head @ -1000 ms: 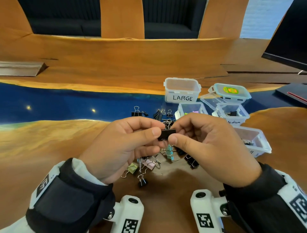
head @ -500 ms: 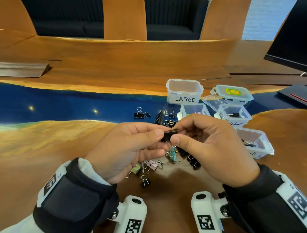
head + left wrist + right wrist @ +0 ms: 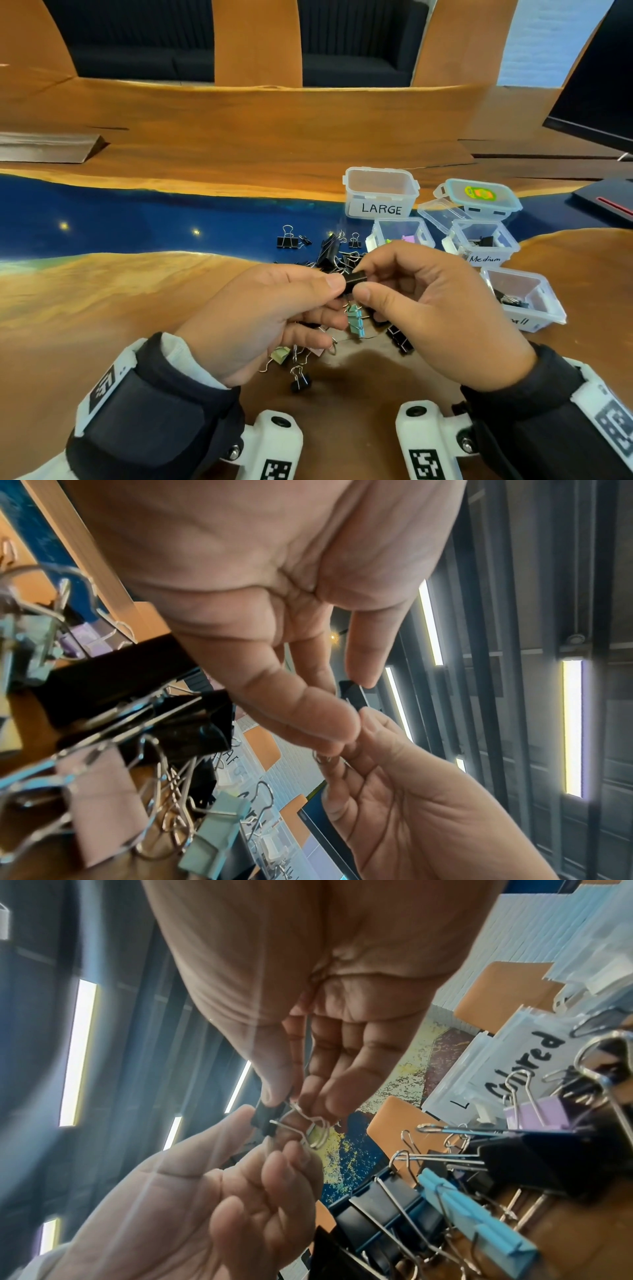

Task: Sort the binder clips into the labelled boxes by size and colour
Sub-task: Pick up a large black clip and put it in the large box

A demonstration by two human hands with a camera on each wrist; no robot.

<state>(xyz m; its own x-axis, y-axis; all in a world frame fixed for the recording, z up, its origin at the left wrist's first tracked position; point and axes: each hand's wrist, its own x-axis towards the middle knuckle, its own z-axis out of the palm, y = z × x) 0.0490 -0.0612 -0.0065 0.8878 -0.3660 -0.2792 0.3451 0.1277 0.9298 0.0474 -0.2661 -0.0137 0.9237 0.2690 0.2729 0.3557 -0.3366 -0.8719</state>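
You've a small black clip [image 3: 354, 278] raised above the loose pile of clips [image 3: 337, 260]; open labelled boxes [image 3: 380, 209] stand just beyond.

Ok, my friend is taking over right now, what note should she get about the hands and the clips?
Left hand and right hand: both pinch one small black metal binder clip above the pile.
Boxes: the clear plastic box labelled LARGE looks empty; the Medium box holds black clips; the coloured-clip box holds pastel ones; the nearest box holds black ones.
Left: the loose pile of black and pastel clips on the wooden table, plus the one held.
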